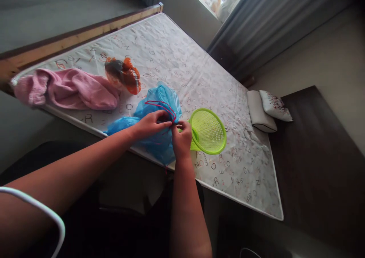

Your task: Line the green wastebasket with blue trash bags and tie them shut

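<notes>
Left hand (151, 124) fingers curled narrow on blue plastic bag (162, 96); right hand (181, 139) pinching red cord (162, 104); lime-green plastic basket (208, 131) at 3 o'clock.

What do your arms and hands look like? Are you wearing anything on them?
The left arm and right arm are bare, with no sleeves showing. The left hand and right hand wear no gloves. A thin white curved band lies across the left arm; I cannot tell what it is.
</notes>
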Motion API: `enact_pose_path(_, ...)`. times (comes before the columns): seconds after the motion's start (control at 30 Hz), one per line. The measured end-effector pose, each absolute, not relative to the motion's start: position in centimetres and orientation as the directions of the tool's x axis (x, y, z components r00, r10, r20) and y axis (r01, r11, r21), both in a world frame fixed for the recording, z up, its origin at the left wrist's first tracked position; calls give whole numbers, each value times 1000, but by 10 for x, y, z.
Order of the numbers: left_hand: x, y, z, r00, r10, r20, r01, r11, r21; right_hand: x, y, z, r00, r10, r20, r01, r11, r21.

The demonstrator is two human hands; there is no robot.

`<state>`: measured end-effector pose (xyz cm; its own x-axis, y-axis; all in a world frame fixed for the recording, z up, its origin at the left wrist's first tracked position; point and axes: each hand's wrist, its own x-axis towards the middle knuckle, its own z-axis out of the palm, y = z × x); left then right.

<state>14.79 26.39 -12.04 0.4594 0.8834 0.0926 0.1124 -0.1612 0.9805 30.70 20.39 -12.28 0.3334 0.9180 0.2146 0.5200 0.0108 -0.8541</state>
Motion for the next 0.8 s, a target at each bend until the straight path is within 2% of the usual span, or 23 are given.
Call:
enact_pose_path(0.17,146,262,-122,474,880,6,122,-73,990,302,197,-118,286,914,289,560,85,-824)
enact_pose_path(0.3,138,260,-119,556,828,-71,162,-24,987,297,188,-115,181,944,276,584,123,-803)
enact_pose_path(0.47,133,265,-119,645,761,-71,214,-91,973,301,183,-118,175,946,272,591,120,-798)
enact_pose_path(0.63,134,271,-120,614,785,-79,269,-115,956,308,185,-118,172,950,260,649,89,-755)
enact_pose_path(0.8,133,271,-117,613,788,-56,312,-177,933,305,184,-116,224,943,246,560,82,-824)
